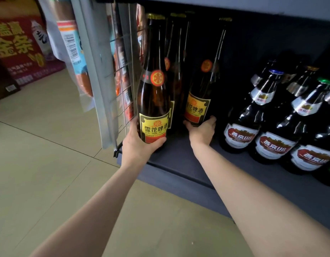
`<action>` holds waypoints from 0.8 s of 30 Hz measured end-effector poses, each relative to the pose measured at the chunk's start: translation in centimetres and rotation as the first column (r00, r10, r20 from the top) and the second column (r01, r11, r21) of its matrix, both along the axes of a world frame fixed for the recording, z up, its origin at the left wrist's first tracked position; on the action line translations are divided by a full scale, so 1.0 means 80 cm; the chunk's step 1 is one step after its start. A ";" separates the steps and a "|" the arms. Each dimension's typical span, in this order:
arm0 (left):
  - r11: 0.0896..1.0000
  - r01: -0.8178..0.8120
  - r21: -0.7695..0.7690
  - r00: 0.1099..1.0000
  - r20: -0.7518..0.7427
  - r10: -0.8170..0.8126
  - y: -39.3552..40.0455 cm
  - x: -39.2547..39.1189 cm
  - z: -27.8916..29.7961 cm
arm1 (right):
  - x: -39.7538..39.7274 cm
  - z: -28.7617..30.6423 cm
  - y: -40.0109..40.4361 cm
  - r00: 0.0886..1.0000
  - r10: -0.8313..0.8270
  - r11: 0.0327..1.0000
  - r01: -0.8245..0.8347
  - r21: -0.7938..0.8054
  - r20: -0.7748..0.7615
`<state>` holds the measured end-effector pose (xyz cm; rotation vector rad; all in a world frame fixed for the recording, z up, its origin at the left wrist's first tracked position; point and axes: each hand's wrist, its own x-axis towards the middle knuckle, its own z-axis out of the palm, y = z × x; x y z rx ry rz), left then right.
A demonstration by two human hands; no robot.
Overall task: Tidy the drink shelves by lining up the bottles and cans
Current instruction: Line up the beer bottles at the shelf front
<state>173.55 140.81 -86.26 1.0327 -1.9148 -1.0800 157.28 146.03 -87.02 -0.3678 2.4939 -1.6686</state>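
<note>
Bottles gripped at base: left hand (pixel 140 143) wraps front bottle (pixel 154 101), right hand (pixel 203 131) wraps rear bottle (pixel 201 101); bare shelf (pixel 179 160) between

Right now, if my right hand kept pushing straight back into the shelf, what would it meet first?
The right hand already grips a yellow-label bottle; behind it the shelf looks dark and free, though depth is unclear.
</note>
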 end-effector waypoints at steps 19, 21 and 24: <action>0.989 0.145 -0.026 0.988 0.053 -0.144 -0.030 0.005 -0.014 | -0.071 -0.018 -0.037 0.997 -0.075 0.995 0.074 -0.067 -0.015; 0.989 0.146 -0.033 0.988 0.054 -0.144 -0.030 0.004 -0.014 | -0.077 -0.017 -0.037 0.998 -0.067 0.997 0.067 -0.044 -0.016; 0.989 0.146 -0.038 0.988 0.048 -0.144 -0.031 0.005 -0.014 | -0.081 -0.013 -0.036 0.998 -0.061 0.998 0.061 -0.009 0.004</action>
